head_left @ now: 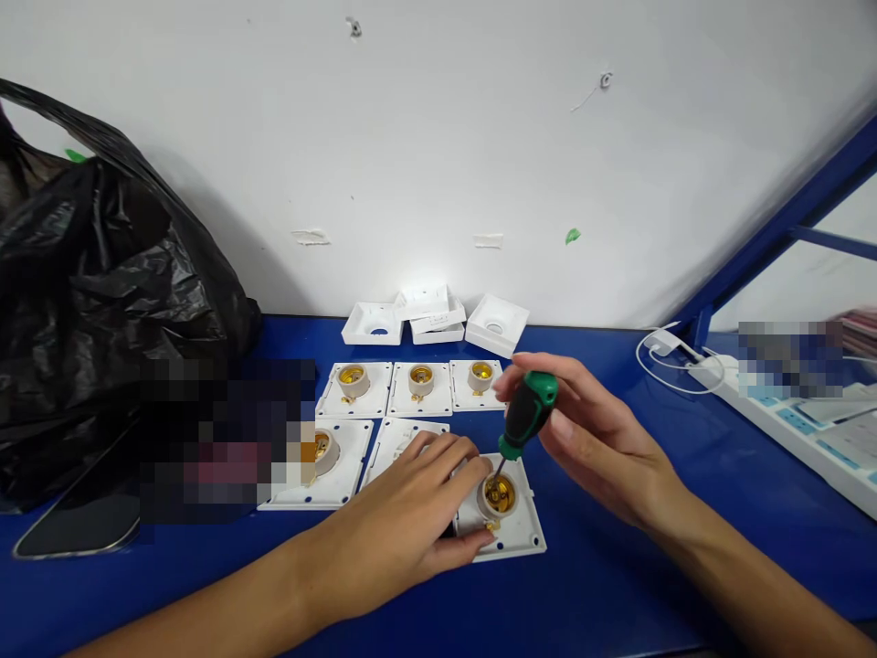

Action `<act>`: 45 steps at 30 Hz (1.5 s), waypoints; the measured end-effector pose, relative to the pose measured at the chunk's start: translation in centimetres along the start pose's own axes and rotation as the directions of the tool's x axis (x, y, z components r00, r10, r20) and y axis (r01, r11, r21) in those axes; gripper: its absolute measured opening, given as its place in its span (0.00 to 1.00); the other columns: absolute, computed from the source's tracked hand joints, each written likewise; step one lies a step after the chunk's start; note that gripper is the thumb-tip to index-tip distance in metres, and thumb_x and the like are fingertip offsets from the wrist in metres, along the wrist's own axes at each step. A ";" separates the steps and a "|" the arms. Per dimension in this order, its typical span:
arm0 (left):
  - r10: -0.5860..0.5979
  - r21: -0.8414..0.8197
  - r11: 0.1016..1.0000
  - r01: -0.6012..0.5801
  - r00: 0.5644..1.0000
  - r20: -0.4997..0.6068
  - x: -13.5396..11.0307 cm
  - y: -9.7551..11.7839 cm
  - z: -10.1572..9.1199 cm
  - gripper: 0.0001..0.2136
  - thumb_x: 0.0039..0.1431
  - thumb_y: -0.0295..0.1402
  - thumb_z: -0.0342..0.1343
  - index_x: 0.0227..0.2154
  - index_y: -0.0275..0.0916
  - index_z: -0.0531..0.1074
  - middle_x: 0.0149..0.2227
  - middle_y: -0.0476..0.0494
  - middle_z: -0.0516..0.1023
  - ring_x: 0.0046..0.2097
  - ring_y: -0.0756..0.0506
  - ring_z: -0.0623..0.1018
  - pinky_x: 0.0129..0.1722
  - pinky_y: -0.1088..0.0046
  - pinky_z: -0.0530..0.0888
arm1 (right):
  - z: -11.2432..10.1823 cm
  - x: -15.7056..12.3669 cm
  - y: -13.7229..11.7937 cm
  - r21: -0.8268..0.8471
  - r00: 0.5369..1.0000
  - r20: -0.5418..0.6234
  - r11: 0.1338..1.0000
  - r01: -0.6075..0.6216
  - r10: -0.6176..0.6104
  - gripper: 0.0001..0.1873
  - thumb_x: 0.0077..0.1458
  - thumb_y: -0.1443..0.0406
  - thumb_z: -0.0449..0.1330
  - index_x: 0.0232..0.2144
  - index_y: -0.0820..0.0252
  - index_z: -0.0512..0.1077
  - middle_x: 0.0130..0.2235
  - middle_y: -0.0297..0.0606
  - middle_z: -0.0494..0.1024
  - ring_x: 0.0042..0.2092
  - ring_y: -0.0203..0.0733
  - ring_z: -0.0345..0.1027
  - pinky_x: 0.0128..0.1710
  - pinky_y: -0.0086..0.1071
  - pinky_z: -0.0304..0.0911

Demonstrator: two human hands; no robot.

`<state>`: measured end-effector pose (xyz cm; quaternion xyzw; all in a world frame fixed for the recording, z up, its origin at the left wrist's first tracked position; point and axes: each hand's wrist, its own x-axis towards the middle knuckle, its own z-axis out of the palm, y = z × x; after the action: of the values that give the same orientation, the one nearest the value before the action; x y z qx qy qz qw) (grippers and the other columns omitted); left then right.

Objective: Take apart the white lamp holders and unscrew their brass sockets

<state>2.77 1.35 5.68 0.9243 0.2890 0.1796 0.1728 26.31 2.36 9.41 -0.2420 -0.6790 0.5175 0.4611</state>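
Surroundings: black plastic bag at left; three finished plates in a row behind; empty white housings by the wall; power strip at right.

Item: white square socket plate with brass-lined holder, lying flat on the blue table, near centre.

Hands: left hand clamps the plate's left edge. Right hand grips a green-black screwdriver, tilted, tip apparently inside the holder.

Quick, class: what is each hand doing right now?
Left hand: gripping the white socket plate, pressing it down.
Right hand: closed on the green-and-black screwdriver, tip in the brass socket.
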 end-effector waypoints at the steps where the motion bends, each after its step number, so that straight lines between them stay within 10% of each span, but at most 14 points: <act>1: 0.001 0.000 1.000 -0.001 1.000 0.000 0.0 0.0 0.0 0.16 0.68 0.37 0.66 0.53 0.40 0.70 0.49 0.43 0.75 0.52 0.38 0.75 0.54 0.58 0.73 | 0.1 0.0 -0.1 -0.016 1.000 -0.011 1.000 0.024 -0.024 0.20 0.70 0.60 0.63 0.62 0.35 0.73 0.55 0.34 0.76 0.56 0.39 0.70 0.56 0.31 0.70; 12: -0.012 0.021 1.000 0.011 1.000 0.027 0.2 0.2 -0.3 0.15 0.69 0.37 0.65 0.52 0.39 0.71 0.49 0.43 0.75 0.51 0.38 0.75 0.55 0.57 0.73 | -0.2 0.0 -0.1 -0.150 0.986 -0.145 0.987 0.059 -0.081 0.23 0.73 0.62 0.59 0.66 0.36 0.68 0.51 0.35 0.77 0.51 0.40 0.72 0.47 0.32 0.72; 39: -0.037 -0.031 0.999 0.037 0.999 0.022 0.1 0.2 -0.2 0.14 0.68 0.36 0.66 0.53 0.43 0.71 0.50 0.45 0.76 0.52 0.38 0.75 0.56 0.57 0.73 | 0.1 0.0 0.5 -0.447 0.917 -0.021 0.824 0.349 -0.399 0.33 0.56 0.70 0.75 0.60 0.39 0.76 0.46 0.35 0.80 0.42 0.44 0.69 0.40 0.40 0.73; 45: -0.010 -0.044 0.999 0.010 1.000 0.012 0.1 0.2 -0.2 0.18 0.68 0.35 0.66 0.56 0.43 0.68 0.52 0.43 0.76 0.55 0.37 0.75 0.59 0.55 0.72 | 0.4 -0.4 -0.5 -0.382 0.966 0.100 0.887 0.258 -0.238 0.30 0.67 0.68 0.66 0.66 0.37 0.70 0.51 0.38 0.80 0.49 0.46 0.74 0.47 0.43 0.75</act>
<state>2.87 1.35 5.95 0.9198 0.2885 0.1795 0.1960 26.26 1.65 9.68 -0.2272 -0.8053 0.3141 0.4485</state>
